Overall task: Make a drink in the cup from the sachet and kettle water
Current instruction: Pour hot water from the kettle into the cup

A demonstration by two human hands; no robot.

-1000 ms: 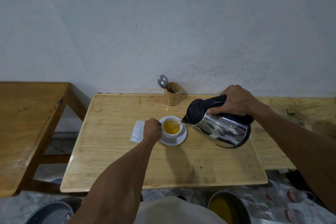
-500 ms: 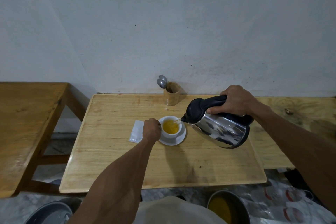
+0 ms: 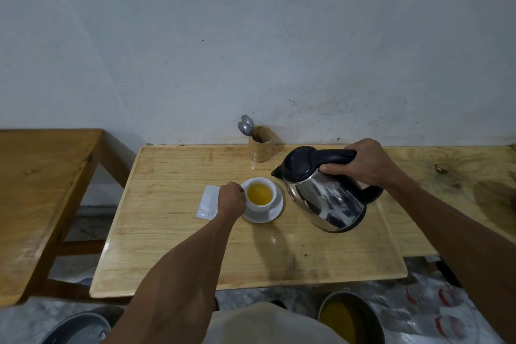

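A white cup [image 3: 261, 205] holding yellow liquid stands on a white saucer [image 3: 275, 213] in the middle of the wooden table [image 3: 167, 246]. My left hand [image 3: 231, 200] grips the cup's left side, where the handle is hidden. My right hand [image 3: 365, 162] holds the black handle of a steel kettle [image 3: 326, 198], lifted just right of the cup, tilted only slightly, spout clear of the rim and no water running. A white sachet [image 3: 207, 202] lies flat left of the cup, partly under my hand.
A wooden holder [image 3: 261, 148] with spoons [image 3: 245, 126] stands at the table's back edge by the wall. Another wooden table [image 3: 36, 190] is to the left, a plywood surface [image 3: 452, 173] to the right. On the floor sit a pot of yellow liquid [image 3: 349, 318] and a grey basin [image 3: 75, 328].
The kettle has tipped back toward upright and drawn right, away from the cup; the stream has stopped. My left hand has stayed on the cup.
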